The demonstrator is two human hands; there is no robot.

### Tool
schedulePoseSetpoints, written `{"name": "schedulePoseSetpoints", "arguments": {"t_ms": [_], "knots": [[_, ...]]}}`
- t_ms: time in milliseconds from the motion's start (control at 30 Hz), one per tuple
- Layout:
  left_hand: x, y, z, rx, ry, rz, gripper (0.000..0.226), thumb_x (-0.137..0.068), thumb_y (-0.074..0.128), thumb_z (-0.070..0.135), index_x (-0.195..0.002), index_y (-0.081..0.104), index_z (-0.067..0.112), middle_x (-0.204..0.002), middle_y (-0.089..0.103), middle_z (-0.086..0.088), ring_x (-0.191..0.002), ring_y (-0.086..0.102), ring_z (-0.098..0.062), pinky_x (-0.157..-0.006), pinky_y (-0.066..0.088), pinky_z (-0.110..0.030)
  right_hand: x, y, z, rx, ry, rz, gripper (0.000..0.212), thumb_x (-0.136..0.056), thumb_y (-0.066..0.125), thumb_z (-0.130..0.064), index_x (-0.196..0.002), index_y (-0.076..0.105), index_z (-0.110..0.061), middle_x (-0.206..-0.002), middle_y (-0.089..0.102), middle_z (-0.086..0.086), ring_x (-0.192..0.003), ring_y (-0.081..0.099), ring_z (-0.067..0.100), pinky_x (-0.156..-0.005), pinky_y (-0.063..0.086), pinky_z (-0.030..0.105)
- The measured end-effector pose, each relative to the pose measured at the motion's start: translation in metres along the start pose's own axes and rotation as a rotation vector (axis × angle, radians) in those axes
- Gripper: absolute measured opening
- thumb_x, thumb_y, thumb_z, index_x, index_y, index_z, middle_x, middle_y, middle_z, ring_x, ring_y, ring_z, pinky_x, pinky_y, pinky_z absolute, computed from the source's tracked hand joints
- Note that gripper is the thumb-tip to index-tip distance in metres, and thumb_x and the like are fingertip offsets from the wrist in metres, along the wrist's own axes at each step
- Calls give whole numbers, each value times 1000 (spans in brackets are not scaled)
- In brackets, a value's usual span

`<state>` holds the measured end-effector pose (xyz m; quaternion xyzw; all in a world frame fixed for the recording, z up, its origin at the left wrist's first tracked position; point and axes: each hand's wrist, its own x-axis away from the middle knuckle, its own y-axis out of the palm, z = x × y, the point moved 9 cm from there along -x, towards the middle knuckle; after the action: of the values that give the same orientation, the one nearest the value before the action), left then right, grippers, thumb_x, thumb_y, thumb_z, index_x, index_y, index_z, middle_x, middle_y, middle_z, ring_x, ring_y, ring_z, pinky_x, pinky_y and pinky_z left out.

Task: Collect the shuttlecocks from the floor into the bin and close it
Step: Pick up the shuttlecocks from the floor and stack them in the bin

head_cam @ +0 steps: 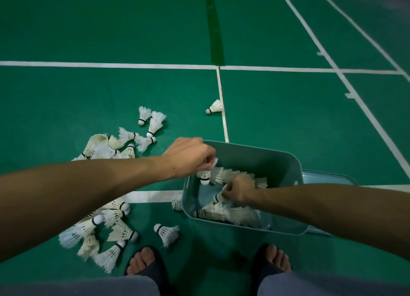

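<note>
Left hand (188,157) and right hand (238,192) each pinch a white feathered shuttlecock (205,176) over the grey-blue plastic bin (286,160), frame centre-right.

Lid (328,177) mostly hidden behind the bin (261,156) and right forearm; shuttlecocks (106,149) half lost under the left arm; both feet (142,261) cut by knees.

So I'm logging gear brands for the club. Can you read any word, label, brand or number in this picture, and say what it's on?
No readable text anywhere.
Shuttlecocks: dark bands near the corks, no lettering legible.
Bin: plain wall, no label seen.
Lid: nothing printed on the part that shows.
Floor: white lines only, no words or numbers.
Left hand and right hand each hold a shuttlecock; nothing legible there either.
</note>
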<state>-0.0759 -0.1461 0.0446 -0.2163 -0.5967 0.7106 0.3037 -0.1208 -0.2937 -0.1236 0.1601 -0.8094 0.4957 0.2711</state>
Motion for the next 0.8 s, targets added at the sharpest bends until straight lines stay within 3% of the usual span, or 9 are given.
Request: {"name": "schedulePoseSetpoints", "arguments": {"t_ms": [200, 300, 400, 500, 567, 633, 800], "knots": [[3, -7, -5, 10, -36, 63, 20, -91, 75, 48, -98, 71, 29, -82, 69, 12, -85, 59, -12, -63, 46, -30, -9, -5, -13, 23, 18, 95, 16, -90, 73, -28, -81, 71, -15, -77, 70, 4, -68, 67, 17, -52, 50, 25], [6, -6, -5, 12, -35, 69, 19, -93, 74, 47, -98, 70, 29, -81, 68, 11, -86, 59, -13, -60, 37, -29, -10, -4, -27, 31, -30, 131, 14, -88, 73, -29, -83, 71, -16, -82, 71, 3, -76, 68, 22, -64, 55, 29], [9, -4, -4, 12, -34, 71, 17, -95, 72, 45, -98, 69, 29, -81, 67, 10, -86, 58, -14, -58, 34, -29, -13, 18, -32, -26, -32, 50, 19, -90, 75, -26, -74, 70, -17, -82, 73, 3, -81, 69, 21, -75, 56, 31], [11, -3, -1, 25, -30, 63, 17, -98, 69, 43, -100, 69, 27, -83, 67, 8, -85, 56, -14, -55, 28, -26, -17, 34, -33, -145, 2, -42, 19, -92, 76, -19, -76, 67, -16, -78, 67, 2, -72, 63, 19, -73, 59, 34], [10, -3, -1, 31, -36, 64, 16, -99, 68, 41, -103, 71, 25, -85, 65, 7, -84, 52, -12, -54, 23, -22, -17, 36, -36, -131, -3, -118, 2, -94, 72, -15, -94, 72, -13, -79, 63, -2, -67, 58, 12, -63, 54, 24], [9, -2, -1, 39, -37, 57, 15, -99, 68, 38, -105, 71, 25, -87, 66, 7, -85, 51, -11, -54, 22, -21, -13, 32, -36, -151, 13, -172, 16, -96, 69, -15, -109, 74, -8, -83, 65, 0, -66, 57, 8, -56, 46, 17], [8, 11, -2, 84, -19, -29, 4, -99, 69, 30, -100, 72, 27, -91, 71, 11, -87, 63, -7, -57, 24, -10, -9, 20, -23, -265, 120, -155, 16, -94, 75, -20, -102, 78, -7, -96, 76, 6, -65, 65, 13, -52, 54, 22]]}}
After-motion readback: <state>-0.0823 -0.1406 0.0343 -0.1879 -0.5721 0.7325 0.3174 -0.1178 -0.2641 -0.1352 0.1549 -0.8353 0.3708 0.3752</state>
